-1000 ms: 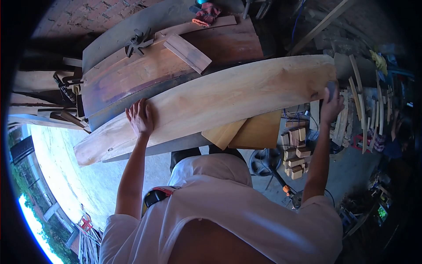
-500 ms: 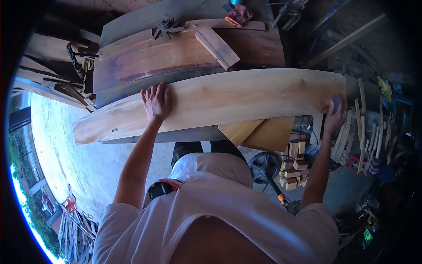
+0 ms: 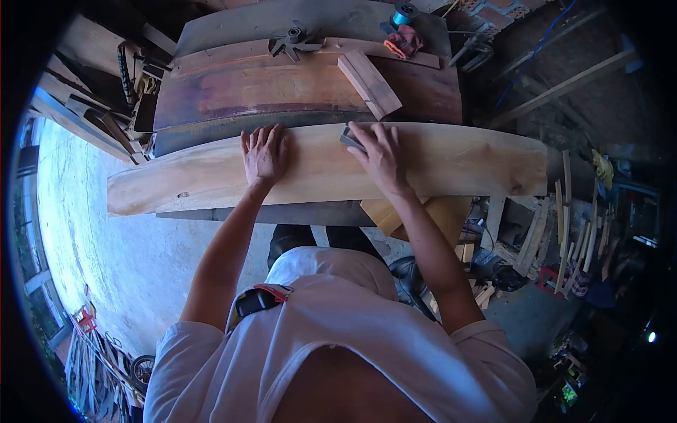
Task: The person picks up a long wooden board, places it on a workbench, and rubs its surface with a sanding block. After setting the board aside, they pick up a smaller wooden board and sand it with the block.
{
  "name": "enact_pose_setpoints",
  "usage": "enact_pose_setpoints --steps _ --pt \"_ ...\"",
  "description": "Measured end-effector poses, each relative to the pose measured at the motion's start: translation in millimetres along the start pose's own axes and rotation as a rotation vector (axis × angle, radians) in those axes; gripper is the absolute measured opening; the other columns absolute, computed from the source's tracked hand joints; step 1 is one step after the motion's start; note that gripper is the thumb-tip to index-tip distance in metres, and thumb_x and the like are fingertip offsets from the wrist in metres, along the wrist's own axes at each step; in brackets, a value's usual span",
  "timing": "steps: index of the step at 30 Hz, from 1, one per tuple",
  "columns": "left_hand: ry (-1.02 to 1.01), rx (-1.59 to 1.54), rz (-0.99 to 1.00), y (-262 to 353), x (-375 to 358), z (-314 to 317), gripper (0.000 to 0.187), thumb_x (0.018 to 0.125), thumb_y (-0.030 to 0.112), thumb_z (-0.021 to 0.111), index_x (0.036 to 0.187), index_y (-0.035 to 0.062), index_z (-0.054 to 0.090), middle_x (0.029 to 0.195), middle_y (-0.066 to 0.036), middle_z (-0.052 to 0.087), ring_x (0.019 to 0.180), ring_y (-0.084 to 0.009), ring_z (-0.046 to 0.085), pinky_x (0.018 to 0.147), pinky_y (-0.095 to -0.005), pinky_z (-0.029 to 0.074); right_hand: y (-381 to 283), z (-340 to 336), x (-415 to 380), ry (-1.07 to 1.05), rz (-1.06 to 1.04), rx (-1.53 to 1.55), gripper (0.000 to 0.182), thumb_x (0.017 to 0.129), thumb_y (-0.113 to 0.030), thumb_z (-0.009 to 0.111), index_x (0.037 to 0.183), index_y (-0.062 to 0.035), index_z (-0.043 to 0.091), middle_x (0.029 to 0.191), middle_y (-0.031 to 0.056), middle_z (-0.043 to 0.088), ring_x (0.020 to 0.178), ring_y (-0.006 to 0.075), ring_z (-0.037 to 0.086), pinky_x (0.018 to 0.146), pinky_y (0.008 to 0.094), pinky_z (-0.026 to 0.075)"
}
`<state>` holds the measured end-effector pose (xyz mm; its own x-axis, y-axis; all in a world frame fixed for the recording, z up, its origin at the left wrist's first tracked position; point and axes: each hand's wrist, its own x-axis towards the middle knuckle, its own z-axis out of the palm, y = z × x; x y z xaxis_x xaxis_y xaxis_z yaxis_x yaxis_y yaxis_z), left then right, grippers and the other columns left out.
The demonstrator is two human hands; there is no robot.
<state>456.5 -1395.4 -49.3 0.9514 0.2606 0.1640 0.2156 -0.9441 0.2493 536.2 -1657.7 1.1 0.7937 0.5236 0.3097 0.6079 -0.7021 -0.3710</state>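
Observation:
A long, pale wooden board (image 3: pixel 472 158) with a slightly curved far edge lies across the bench in front of me. My left hand (image 3: pixel 265 158) rests flat on it, left of the middle, fingers spread. Right of that, my right hand (image 3: pixel 384 161) grips a small grey sanding block (image 3: pixel 348 137) near the board's far edge. The block's underside is hidden, and its right part is covered by my fingers.
Beyond the board, the worktop (image 3: pixel 233 88) carries a short wood piece (image 3: pixel 368 83), a bladed metal part (image 3: pixel 293 44), a red glove (image 3: pixel 404 44) and a blue spool (image 3: pixel 405 13). Yellowish panels (image 3: pixel 444 217) sit below the near edge. Wood strips (image 3: pixel 585 236) stand at right.
My right hand has moved left with the sanding block, from the board's right end to near its middle. The left hand stays flat on the board; the view has shifted slightly.

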Motion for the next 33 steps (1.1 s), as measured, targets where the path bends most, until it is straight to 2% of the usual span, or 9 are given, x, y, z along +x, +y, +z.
enact_pose_setpoints --steps 2,9,11,14,17,21,26,30,33 --pt "0.004 -0.005 0.0 -2 1 0 0.039 0.097 0.038 0.049 0.129 0.0169 0.057 0.127 -0.006 0.057 0.127 -0.0251 0.046 0.117 -0.0527 0.016 50 -36 -5 0.027 0.076 -0.063 0.053 0.079 -0.024 0.077 0.13 -0.02 0.061 0.1 0.0105 0.055 0.092 0.0324 0.051 0.083 0.0451 0.043" --pt "0.011 -0.026 -0.014 1 1 -4 0.039 0.096 0.038 0.05 0.128 0.0166 0.057 0.126 -0.005 0.057 0.127 -0.025 0.047 0.117 -0.0526 0.016 304 -150 -59 0.149 0.705 -0.762 0.051 0.093 -0.055 0.053 0.136 -0.0275 0.055 0.111 0.0157 0.064 0.104 0.0345 0.058 0.089 0.0447 0.042" --pt "0.011 -0.027 -0.019 3 0 -5 0.038 0.096 0.037 0.051 0.127 0.0167 0.058 0.125 -0.005 0.057 0.126 -0.0252 0.047 0.117 -0.0525 0.017 261 -132 -46 0.173 0.802 -0.81 0.05 0.093 -0.052 0.054 0.135 -0.0253 0.056 0.107 0.0143 0.062 0.098 0.0343 0.058 0.086 0.0428 0.043" --pt "0.031 -0.025 -0.009 2 1 -2 0.037 0.096 0.036 0.051 0.126 0.0169 0.058 0.123 -0.005 0.058 0.125 -0.0251 0.048 0.116 -0.0525 0.017 168 -67 -32 0.288 0.342 -0.545 0.044 0.092 -0.043 0.06 0.13 -0.0201 0.062 0.099 0.013 0.057 0.089 0.0353 0.054 0.082 0.0464 0.042" --pt "0.005 -0.002 -0.01 3 1 -3 0.037 0.096 0.036 0.052 0.126 0.0174 0.058 0.123 -0.005 0.059 0.125 -0.0248 0.048 0.116 -0.0522 0.018 71 -48 -21 0.078 0.11 -0.191 0.047 0.088 -0.032 0.07 0.131 -0.0186 0.061 0.098 0.0118 0.054 0.089 0.0347 0.052 0.084 0.0465 0.043" --pt "0.019 0.037 0.006 0 2 2 0.035 0.096 0.036 0.052 0.126 0.0188 0.058 0.123 -0.004 0.059 0.124 -0.0246 0.049 0.116 -0.0516 0.019 145 -83 -24 0.073 0.091 -0.265 0.049 0.087 -0.032 0.071 0.133 -0.0184 0.059 0.099 0.0123 0.053 0.088 0.0344 0.052 0.084 0.0466 0.043" --pt "-0.02 0.045 0.005 1 3 1 0.035 0.095 0.034 0.053 0.126 0.0173 0.057 0.123 -0.004 0.058 0.124 -0.0244 0.049 0.116 -0.0513 0.019 387 -183 -66 0.177 0.591 -0.722 0.049 0.094 -0.054 0.051 0.133 -0.0246 0.057 0.108 0.0202 0.062 0.104 0.039 0.057 0.09 0.0497 0.043" --pt "0.005 0.056 0.014 5 2 -4 0.034 0.098 0.033 0.05 0.127 0.0167 0.058 0.124 -0.006 0.059 0.123 -0.0266 0.05 0.115 -0.0509 0.022 376 -169 -59 0.252 0.834 -0.877 0.051 0.096 -0.056 0.047 0.134 -0.0239 0.057 0.112 0.0181 0.064 0.105 0.0365 0.058 0.088 0.047 0.044" --pt "-0.002 0.048 0.002 3 3 -1 0.034 0.096 0.032 0.052 0.125 0.0158 0.058 0.124 -0.005 0.058 0.123 -0.0256 0.049 0.116 -0.0503 0.02 261 -126 -41 0.219 0.472 -0.677 0.047 0.095 -0.047 0.055 0.134 -0.0206 0.059 0.109 0.0138 0.061 0.098 0.0342 0.056 0.084 0.0441 0.043"
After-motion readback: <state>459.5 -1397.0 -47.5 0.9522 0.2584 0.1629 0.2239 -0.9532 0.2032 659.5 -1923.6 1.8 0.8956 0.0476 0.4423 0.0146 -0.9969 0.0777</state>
